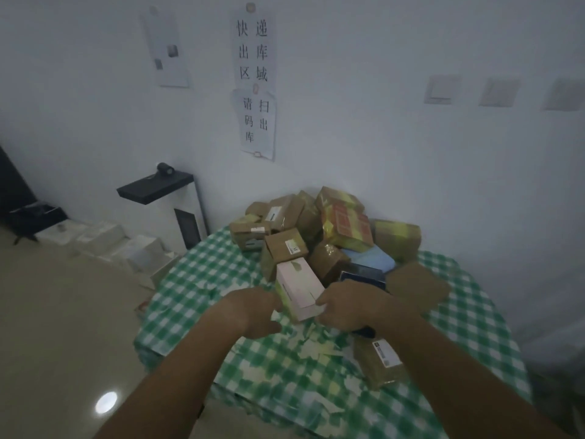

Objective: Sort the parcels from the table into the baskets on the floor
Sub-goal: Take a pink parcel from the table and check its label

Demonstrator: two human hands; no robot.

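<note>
Parcels (pixel 316 236) lie heaped on the far side of the table (pixel 202 280), on its green checked cloth, and one pale pink box (pixel 299 289) sits at the near edge of the heap between both hands. The left hand (pixel 253 312) grips its left side with curled fingers; the right hand (pixel 351 307) grips its right end, and something dark shows under that palm, though what it is I cannot tell. The box looks like thin, stiff card with clean edges, probably light, so a firm squeeze could dent it. Holding it by the two short ends, as now, seems safest. Its smooth faces may slip. The brown taped parcels behind look sturdier and rougher. No baskets are in view.
</note>
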